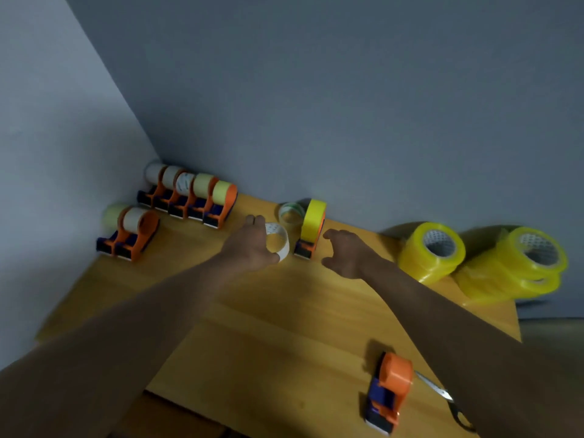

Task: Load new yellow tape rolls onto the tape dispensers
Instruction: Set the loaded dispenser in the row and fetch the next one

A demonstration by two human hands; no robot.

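A smooth, honey-coloured wooden table [284, 327] with a faint grain fills the lower half of the view, pushed into a corner of matte grey-blue wall. Taking as landmark the loaded dispenser [311, 230] that stands near the table's back edge: it is a moulded orange plastic frame with a dark blue base, carrying an opaque, bright yellow roll upright on its hub. Just to its left the left hand [252, 245] grasps an empty core [279, 240], a thin white cardboard ring printed with small marks inside, thumb below it and fingers over its top. Behind that ring, close to the landmark, lies a nearly spent clear roll [290, 213] with a greenish rim. Just to the landmark's right the right hand [343, 252] hovers released, fingers loosely spread and holding nothing. Farther left, by the corner, a row of five dispensers [189, 197] and a nearer pair [131, 230], all orange and blue, bear pale, dull rolls. Well to the landmark's right, glossy translucent yellow tape rolls [431, 251] with white patterned cores sit in two stacks against the wall. Nearer the camera than the landmark, an unloaded dispenser [388, 390] lies on the wood beside metal scissors [442, 395].
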